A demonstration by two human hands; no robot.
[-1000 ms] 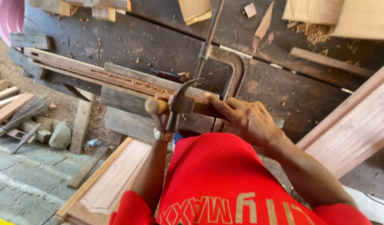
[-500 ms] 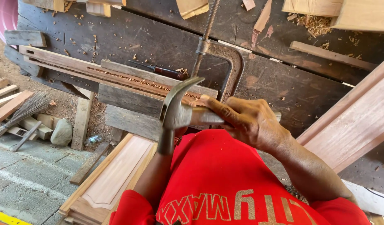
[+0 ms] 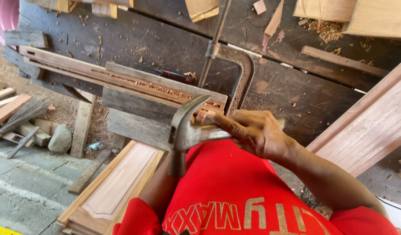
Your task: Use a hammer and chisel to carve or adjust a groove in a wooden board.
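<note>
We look straight down over a red shirt at a dark, scarred wooden workbench (image 3: 296, 87) strewn with shavings. Our right hand (image 3: 257, 130) is closed around a slim chisel-like tool with a pale metal shank (image 3: 213, 134), fingers wrapped tight and the thumb laid along it; the tool's long axis runs roughly left to right, its working tip aimed left toward the near edge of a long grooved wooden rail (image 3: 122, 80) that lies across the bench. That rail stretches from far left to the middle of the view, its slot full of chips, and a rusty iron clamp with a curved frame (image 3: 241, 72) pins it just beyond our knuckles. A steel claw hammer with a curved claw (image 3: 185, 126) sits right at the tool's left end, head up and claw arching toward the rail, its handle dropping near and downward toward our lap. The left hand that must carry it is hidden below the hammer (only the forearm shows), so we cannot tell how it grips. The hammer head and tool shank look to be touching or just beside each other, with the right hand nearer the rail. A red-handled tool (image 3: 174, 76) rests on the bench beyond the rail, and a pale panelled wooden door (image 3: 117, 182) leans below at near left.
</note>
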